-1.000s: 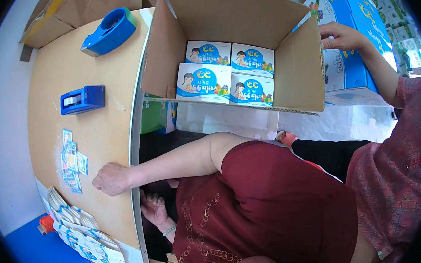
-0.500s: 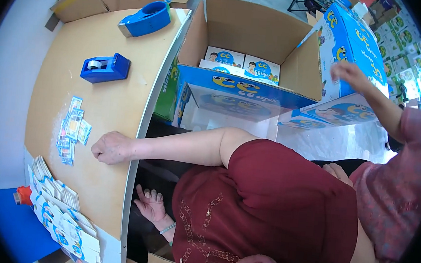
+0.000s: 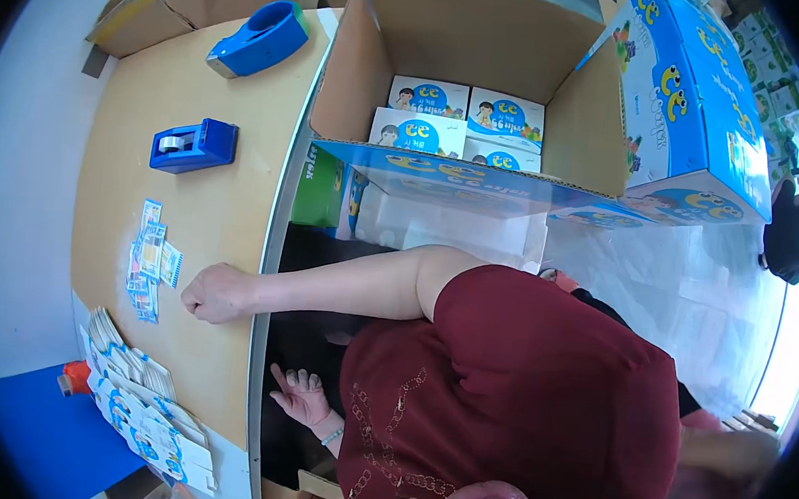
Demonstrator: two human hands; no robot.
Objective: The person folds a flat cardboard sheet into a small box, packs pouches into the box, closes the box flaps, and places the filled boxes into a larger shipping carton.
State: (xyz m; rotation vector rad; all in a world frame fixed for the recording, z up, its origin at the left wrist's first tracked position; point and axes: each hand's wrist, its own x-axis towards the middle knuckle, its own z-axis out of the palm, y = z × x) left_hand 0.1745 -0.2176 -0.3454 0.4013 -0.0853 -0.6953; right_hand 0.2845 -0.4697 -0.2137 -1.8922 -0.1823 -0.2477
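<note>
The left hand point(image 3: 216, 292) is planted on the wooden table point(image 3: 128, 116) as a loose fist, knuckles down, fingers curled in with nothing visible between them, right at the table's edge. Just beside it lies a small cluster of stickers point(image 3: 150, 258), close to the knuckles but whether they touch is hard to tell. Nearer the body, a fanned stack of flat blue-and-white cartons point(image 3: 148, 399) runs along the table's near corner. Farther up sits a blue desk tape dispenser point(image 3: 194, 145), and beyond that a blue handheld tape gun point(image 3: 261, 38), both well apart from the fist. The right hand is out of sight, so its state cannot be told. Another hand point(image 3: 299, 396) shows below the table edge, fingers spread open and empty; whose it is stays unclear. Ahead, an open cardboard box point(image 3: 342, 85) holds 4 small blue-and-white packs point(image 3: 466, 123) on its floor, and a large blue printed carton point(image 3: 693, 94) stands at its right side, touching its flap.
</note>
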